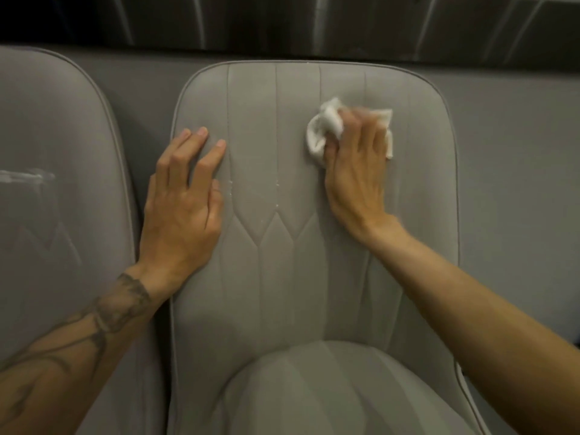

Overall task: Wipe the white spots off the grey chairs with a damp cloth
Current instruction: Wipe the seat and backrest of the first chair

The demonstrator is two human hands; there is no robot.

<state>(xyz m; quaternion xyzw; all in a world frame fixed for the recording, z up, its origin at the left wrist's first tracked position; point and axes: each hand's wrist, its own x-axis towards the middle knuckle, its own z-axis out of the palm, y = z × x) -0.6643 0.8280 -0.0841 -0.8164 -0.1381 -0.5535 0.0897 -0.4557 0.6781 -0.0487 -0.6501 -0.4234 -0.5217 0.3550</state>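
- A grey chair (pixel 282 293) fills the middle of the view, its padded back stitched with upright seams that meet in a zigzag lower down.
- The right hand (pixel 354 171) grips a crumpled white cloth (pixel 323 127) and presses it against the upper right part of the chair back; the fingers are blurred.
- The cloth bunches out to the left of the hand and shows again past the fingertips on the right.
- The left hand (pixel 182 208) lies open and flat on the left side of the chair back, fingers spread, holding nothing.
- Small white spots (pixel 277 183) dot two seams between the hands.
- The left forearm carries a dark tattoo (pixel 119 306).
- A second chair (pixel 56 120) stands just beside on the left, with a white smear (pixel 28 177) on its back.
- A dark wall (pixel 282 20) runs along the far side.
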